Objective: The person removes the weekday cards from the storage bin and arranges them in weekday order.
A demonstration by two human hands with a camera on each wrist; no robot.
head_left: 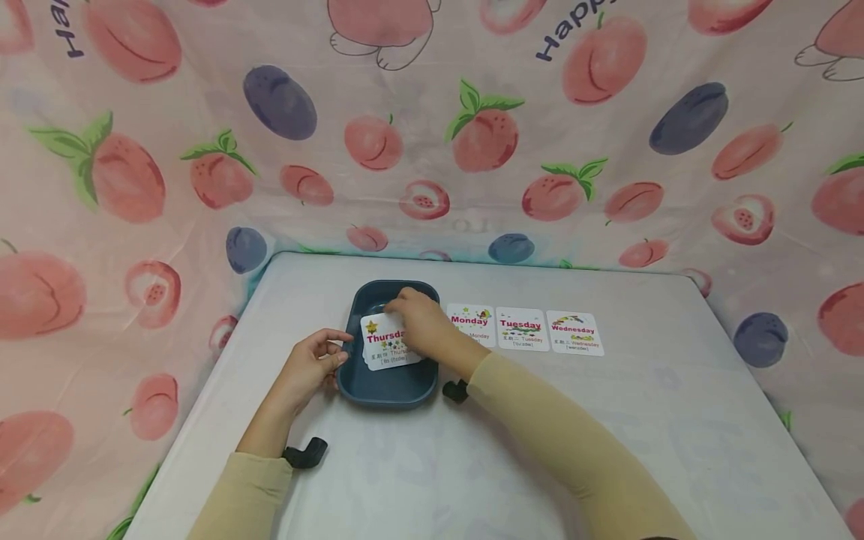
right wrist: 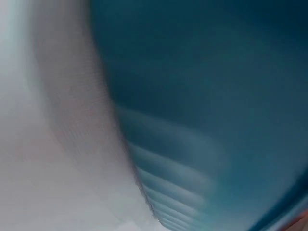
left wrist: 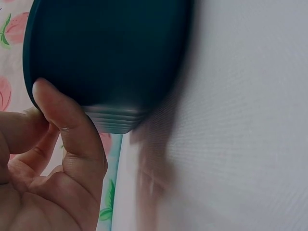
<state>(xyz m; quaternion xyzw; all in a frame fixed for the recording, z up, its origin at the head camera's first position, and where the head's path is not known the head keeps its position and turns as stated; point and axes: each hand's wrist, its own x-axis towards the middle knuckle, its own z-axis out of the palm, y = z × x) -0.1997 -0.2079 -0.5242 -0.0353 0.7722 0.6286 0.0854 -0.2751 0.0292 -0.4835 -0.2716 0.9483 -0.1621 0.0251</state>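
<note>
Sleeves (head_left: pixel 553 427) are pointing at the tray (head_left: pixel 388 391); left grip (head_left: pixel 313 365) is pinching its rim. Right grip (head_left: pixel 421 324) is covering the Thursday card (head_left: pixel 383 346) inside, hold hidden; apparently picking, next probably needing a lift right, past Wednesday (head_left: pixel 574 334).

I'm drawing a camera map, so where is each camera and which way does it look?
Head: worn on the head, looking forward and down at a dark-blue, rounded-rectangular tray and white, square weekday cards; left hand, right hand and beige fabric sleeves show.
Left wrist: worn there, looking closely at the tray; the left hand's thumb and fingers show.
Right wrist: worn there, looking closely at the tray's ridged side; no hand shows clearly.
Shared: head and left-wrist views both show the tray and left hand.
</note>
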